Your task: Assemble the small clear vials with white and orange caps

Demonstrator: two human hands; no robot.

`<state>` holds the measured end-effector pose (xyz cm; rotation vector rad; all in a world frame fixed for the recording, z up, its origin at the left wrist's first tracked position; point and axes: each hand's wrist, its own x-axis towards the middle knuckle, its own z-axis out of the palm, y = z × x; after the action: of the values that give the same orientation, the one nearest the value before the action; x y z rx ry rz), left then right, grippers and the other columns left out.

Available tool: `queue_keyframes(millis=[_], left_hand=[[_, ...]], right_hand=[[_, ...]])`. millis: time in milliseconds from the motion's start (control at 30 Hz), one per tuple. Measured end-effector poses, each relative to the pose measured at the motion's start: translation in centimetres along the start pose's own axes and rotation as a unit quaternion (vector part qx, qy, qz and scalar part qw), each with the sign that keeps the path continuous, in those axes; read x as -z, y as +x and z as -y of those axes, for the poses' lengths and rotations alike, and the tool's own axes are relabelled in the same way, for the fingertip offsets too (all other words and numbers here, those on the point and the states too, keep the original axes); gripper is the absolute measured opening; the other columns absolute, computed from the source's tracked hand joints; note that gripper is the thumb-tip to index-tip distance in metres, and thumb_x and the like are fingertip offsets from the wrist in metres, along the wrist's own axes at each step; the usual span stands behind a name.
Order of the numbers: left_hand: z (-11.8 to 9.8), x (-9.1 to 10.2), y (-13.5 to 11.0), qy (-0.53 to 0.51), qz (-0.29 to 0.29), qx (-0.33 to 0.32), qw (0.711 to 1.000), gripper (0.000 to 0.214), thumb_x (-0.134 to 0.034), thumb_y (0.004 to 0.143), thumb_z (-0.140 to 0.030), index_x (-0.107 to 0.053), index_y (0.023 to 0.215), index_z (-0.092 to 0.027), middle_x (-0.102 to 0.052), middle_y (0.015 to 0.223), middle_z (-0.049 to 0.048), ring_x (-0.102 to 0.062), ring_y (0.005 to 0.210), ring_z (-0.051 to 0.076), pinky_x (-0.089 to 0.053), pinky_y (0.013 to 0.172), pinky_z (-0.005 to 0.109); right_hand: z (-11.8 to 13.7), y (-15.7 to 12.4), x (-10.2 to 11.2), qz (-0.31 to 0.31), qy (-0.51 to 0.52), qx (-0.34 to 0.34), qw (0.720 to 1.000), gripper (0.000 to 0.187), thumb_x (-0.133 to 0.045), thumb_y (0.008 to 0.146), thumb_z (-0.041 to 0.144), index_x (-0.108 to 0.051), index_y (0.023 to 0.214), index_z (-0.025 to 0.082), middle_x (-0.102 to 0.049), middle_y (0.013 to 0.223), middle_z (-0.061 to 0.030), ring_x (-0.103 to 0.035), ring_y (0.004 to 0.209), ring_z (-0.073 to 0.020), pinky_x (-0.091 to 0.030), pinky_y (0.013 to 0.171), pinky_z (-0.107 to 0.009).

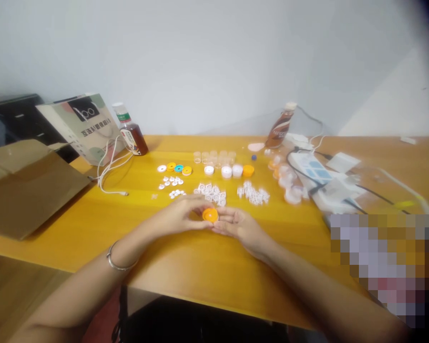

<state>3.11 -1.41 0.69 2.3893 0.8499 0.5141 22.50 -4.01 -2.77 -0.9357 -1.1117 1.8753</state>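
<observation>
Between both hands, above the front part of the table, is a round orange plastic cap with its hollow side toward me. My left hand grips its left edge between thumb and fingers. From the right, my right hand pinches the cap's lower right edge. Just beyond the hands lie a pile of white openwork plastic pieces and a second white pile. Small white round pieces sit to the left. Behind them stand white, orange and blue caps, with clear cups farther back.
At left are a cardboard box, a paper bag, a white cable and a dark drink bottle. A brown bottle, clear and orange round parts and a power strip with cables occupy the right.
</observation>
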Motion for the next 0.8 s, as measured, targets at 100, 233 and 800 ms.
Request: queue_keyframes(millis=[100, 233, 800], left_hand=[[0.0, -0.1, -0.1, 0.038, 0.006, -0.007, 0.999, 0.033, -0.058, 0.079, -0.037, -0.058, 0.107, -0.019, -0.061, 0.091, 0.0051, -0.055, 0.081, 0.015, -0.045, 0.075, 0.029], [0.2, -0.9, -0.2, 0.059, 0.016, -0.013, 0.998, 0.029, -0.058, 0.077, -0.033, -0.058, 0.102, -0.017, -0.061, 0.091, 0.0052, -0.055, 0.080, 0.015, -0.044, 0.074, 0.028], [0.7, -1.6, 0.0, 0.124, -0.009, -0.030, 0.992, 0.039, -0.054, 0.082, -0.045, -0.055, 0.109, -0.018, -0.059, 0.094, 0.0066, -0.055, 0.086, 0.017, -0.045, 0.076, 0.029]], right_hand=[[-0.1, -0.1, 0.2, 0.013, -0.008, 0.000, 1.000, 0.048, -0.076, 0.060, 0.026, -0.049, 0.099, 0.020, -0.070, 0.081, -0.0018, -0.066, 0.078, -0.0141, -0.046, 0.090, -0.037], [0.0, -0.2, 0.4, 0.040, -0.055, -0.009, 0.998, 0.050, -0.073, 0.063, 0.030, -0.038, 0.098, 0.023, -0.070, 0.073, 0.0018, -0.066, 0.074, -0.0133, -0.048, 0.083, -0.035], [2.0, 2.9, 7.9, -0.243, -0.709, 0.240, 0.617, 0.024, -0.055, 0.080, 0.033, -0.067, 0.093, 0.016, -0.057, 0.077, -0.0086, -0.052, 0.075, -0.0230, -0.041, 0.070, -0.034]])
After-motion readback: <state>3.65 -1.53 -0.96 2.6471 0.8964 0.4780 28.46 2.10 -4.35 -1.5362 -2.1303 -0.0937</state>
